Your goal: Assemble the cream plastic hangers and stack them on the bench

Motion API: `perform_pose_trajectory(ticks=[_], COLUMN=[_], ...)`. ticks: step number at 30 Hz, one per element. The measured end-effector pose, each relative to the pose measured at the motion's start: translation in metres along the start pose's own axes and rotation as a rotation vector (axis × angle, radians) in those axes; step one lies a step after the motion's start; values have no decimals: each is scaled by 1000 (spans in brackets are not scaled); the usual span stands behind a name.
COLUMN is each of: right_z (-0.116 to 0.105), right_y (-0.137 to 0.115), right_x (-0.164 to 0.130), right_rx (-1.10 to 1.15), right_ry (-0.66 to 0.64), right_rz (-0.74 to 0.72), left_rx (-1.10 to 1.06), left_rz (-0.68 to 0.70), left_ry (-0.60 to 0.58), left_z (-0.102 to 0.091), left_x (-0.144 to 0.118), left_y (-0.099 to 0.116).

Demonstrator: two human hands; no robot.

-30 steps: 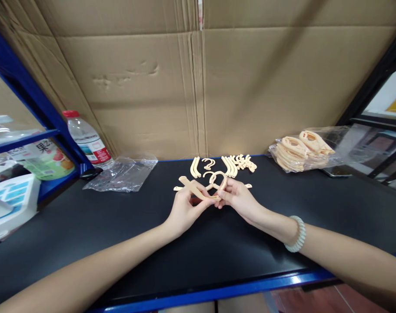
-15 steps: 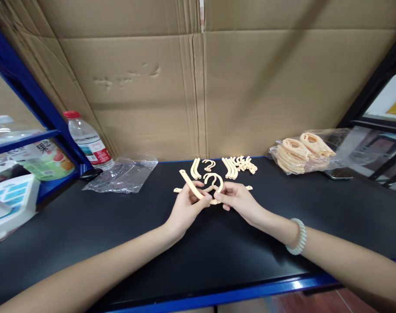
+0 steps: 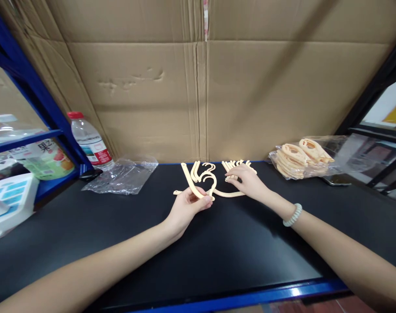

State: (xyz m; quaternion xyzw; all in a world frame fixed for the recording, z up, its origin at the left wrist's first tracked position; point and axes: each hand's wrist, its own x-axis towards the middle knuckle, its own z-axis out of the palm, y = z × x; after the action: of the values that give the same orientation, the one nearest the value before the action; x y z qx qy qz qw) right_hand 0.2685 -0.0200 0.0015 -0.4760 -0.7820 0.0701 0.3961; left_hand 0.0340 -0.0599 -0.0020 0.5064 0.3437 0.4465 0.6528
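The cream plastic hanger arm (image 3: 193, 186) sits in the left hand (image 3: 184, 208), above the black bench top (image 3: 87, 226) near its middle, one end angled up and away, with a hook piece (image 3: 211, 181) joined at the near end, just by the thumb. Fingers curl closed around that arm, thumb pressing on top, a firm pinch rather than a full fist. By the look of it, this is mid-assembly: arm and hook together, the matching arm missing.

Over to the right hand (image 3: 248, 183): it's out past the held piece, palm down, fingers loosely spread and touching the row of loose arm pieces (image 3: 232, 167) lying by the cardboard wall (image 3: 250, 95). Whether it has actually pinched one, I can't tell; nothing is clearly lifted. A curved piece (image 3: 228, 194) lies on the bench just below that hand.

The next move, I'd judge, calls for singling out one arm from the row and lining its end up with the hook joint.

Further out, a bag of finished hangers (image 3: 297, 158) rests to the right, an empty plastic bag (image 3: 122, 176) and water bottle (image 3: 88, 141) to the left.
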Motion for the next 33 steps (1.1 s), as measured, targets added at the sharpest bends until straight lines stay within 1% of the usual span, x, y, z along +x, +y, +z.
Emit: perform_pose_trajectory(ticks=[2,4,8,11,14,16,18,20,22,23,25,28,31,33], right_z=[6,13,19,16,10,6,0,-6,-11,-12,-13,-6,2,5], right_y=[11,19,23,19,12,4,-7,-22,-38,-46,-61,-73,-77,-77], right_x=[3,4,7,8,7,5,2,-2,-7,-9,-13,-18,-23,-25], right_rx=[-111,-137,-106,-58,-4,138,401,672,845,915,1026,1102,1138,1153], right_ry=[-56,-80,-58,-15,61,115,171,240,293,297,282,249,193,187], right_rz=[-91,-107,-67,-28,31,103,205,306,369,388,410,441,521,582], left_rx=[-10,-20,-36,-49,-62,-73,-82,-91,-99,-101,-100,-83,-67,-63], left_rz=[-3,-15,-37,-43,-40,-35,-32,-31,-27,-23,-13,11,29,38], left_ry=[-1,-9,-16,-8,-20,-35,-46,-47,-43,-40,-30,-15,-16,-19], left_z=[0,1,2,1,-1,-2,-4,-4,-3,-3,-1,0,0,0], left_x=[0,0,0,1,1,2,2,3,2,2,2,1,1,1], left_y=[0,1,4,4,3,2,2,2,2,2,3,2,0,-1])
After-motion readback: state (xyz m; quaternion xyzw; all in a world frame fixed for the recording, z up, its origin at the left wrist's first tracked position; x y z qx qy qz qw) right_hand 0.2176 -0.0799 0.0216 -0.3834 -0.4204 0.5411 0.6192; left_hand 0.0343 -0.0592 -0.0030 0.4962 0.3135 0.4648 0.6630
